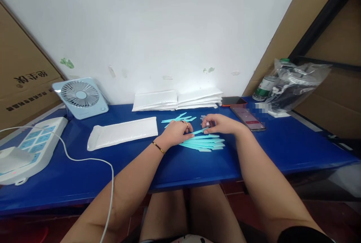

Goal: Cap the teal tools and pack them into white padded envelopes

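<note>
Several thin turquoise sticks, which look like eyebrow razors (199, 144), lie fanned on the blue table with their pale ends to the right. My left hand (176, 133) is closed over the left end of the fan, its thumb and fingers on one raised razor (199, 132). At that razor's right end, my right hand (216, 123) pinches with thumb and forefinger. Small translucent pieces, probably caps (202, 118), are partly hidden by the right fingers. Behind my left hand lies a looser group of turquoise razors (180, 117).
Left of the hands lies a flat white packet (124, 132); stacked white packets (177, 100) stand by the wall. A blue fan (80, 96), a power strip (42, 149) and its white cable are at left. Phones (248, 117), a bottle (264, 87) and a plastic bag (296, 85) are at right.
</note>
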`<control>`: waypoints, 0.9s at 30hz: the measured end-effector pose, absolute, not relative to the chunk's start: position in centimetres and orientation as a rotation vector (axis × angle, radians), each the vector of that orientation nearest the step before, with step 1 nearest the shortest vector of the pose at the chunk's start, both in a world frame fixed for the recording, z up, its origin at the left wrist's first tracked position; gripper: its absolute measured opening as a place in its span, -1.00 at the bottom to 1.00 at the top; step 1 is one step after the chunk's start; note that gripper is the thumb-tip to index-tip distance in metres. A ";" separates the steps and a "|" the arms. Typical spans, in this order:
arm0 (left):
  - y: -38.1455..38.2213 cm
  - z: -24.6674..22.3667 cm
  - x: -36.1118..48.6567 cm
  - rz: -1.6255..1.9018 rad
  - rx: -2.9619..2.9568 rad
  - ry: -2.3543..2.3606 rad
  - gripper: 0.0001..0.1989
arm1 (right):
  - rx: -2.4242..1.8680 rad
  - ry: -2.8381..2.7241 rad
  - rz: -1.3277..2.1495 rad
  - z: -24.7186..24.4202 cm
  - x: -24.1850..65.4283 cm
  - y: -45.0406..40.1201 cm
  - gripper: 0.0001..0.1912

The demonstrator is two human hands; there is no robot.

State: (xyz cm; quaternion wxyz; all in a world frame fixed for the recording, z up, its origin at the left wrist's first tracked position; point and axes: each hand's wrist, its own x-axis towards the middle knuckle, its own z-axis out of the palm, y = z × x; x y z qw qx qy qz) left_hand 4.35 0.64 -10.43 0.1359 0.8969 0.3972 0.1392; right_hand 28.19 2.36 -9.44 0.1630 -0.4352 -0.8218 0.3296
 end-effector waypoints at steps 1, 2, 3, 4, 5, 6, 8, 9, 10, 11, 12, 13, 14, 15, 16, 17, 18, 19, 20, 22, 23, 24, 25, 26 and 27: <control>0.6 -10.5 4.4 0.392 2.601 1.160 -0.77 | -1.268 -2.357 0.871 -9.6 28.3 2.5 -0.65; 0.6 -10.5 4.4 0.394 2.601 1.173 -0.79 | -1.297 -2.365 0.819 -9.7 28.4 2.6 -0.67; 0.6 -10.6 4.4 0.403 2.596 1.189 -0.81 | -1.321 -2.377 0.785 -9.9 28.5 2.7 -0.69; 0.7 -10.7 4.4 0.414 2.589 1.207 -0.82 | -1.336 -2.393 0.766 -10.0 28.5 2.8 -0.70; 0.7 -10.8 4.4 0.424 2.583 1.223 -0.82 | -1.339 -2.411 0.754 -10.1 28.4 2.8 -0.71; 0.8 -10.9 4.4 0.434 2.578 1.239 -0.82 | -1.330 -2.423 0.745 -10.2 28.2 2.9 -0.72; 0.9 -11.1 4.3 0.446 2.579 1.264 -0.80 | -1.285 -2.427 0.754 -10.2 27.8 2.8 -0.74; 1.0 -11.2 4.3 0.453 2.585 1.272 -0.79 | -1.264 -2.411 0.774 -10.2 27.5 2.7 -0.74; 1.1 -11.2 4.3 0.462 2.593 1.279 -0.79 | -1.248 -2.384 0.799 -10.2 27.3 2.7 -0.75; 1.2 -11.2 4.2 0.473 2.600 1.289 -0.79 | -1.235 -2.347 0.829 -10.1 27.1 2.6 -0.75; 1.4 -11.1 4.1 0.485 2.604 1.306 -0.79 | -1.226 -2.304 0.865 -10.2 27.0 2.7 -0.74; 1.6 -11.0 4.0 0.494 2.606 1.332 -0.80 | -1.221 -2.253 0.894 -10.2 27.0 2.7 -0.73; 1.8 -10.9 3.7 0.505 2.605 1.369 -0.81 | -1.223 -2.194 0.904 -10.2 27.1 2.9 -0.72; 2.0 -10.8 3.4 0.513 2.602 1.416 -0.81 | -1.237 -2.133 0.890 -10.3 27.3 3.0 -0.71; 2.3 -10.6 3.1 0.517 2.595 1.470 -0.82 | -1.263 -2.074 0.854 -10.3 27.6 3.2 -0.70; 2.5 -10.5 2.7 0.519 2.584 1.525 -0.82 | -1.299 -2.023 0.802 -10.3 28.0 3.4 -0.68; 2.7 -10.4 2.3 0.523 2.570 1.576 -0.82 | -1.340 -1.987 0.739 -10.3 28.5 3.5 -0.67; 2.9 -10.3 1.9 0.533 2.552 1.618 -0.81 | -1.383 -1.967 0.674 -10.2 28.9 3.6 -0.65; 2.9 -10.2 1.7 0.552 2.533 1.643 -0.78 | -1.422 -1.970 0.622 -10.1 29.3 3.6 -0.63; 2.7 -10.1 1.5 0.595 2.514 1.634 -0.69 | -1.472 -2.037 0.591 -9.7 29.8 3.3 -0.62; 2.5 -10.1 1.7 0.609 2.517 1.597 -0.67 | -1.480 -2.108 0.627 -9.5 29.9 3.1 -0.62; 2.2 -10.1 2.0 0.611 2.530 1.542 -0.67 | -1.480 -2.198 0.695 -9.3 29.9 2.9 -0.62; 1.9 -10.1 2.4 0.600 2.553 1.472 -0.69 | -1.472 -2.293 0.780 -9.1 29.8 2.6 -0.62; 1.5 -10.1 2.8 0.583 2.583 1.398 -0.70 | -1.455 -2.384 0.864 -8.9 29.5 2.4 -0.62; 1.2 -10.1 3.3 0.562 2.618 1.323 -0.71 | -1.430 -2.457 0.926 -8.8 29.2 2.2 -0.62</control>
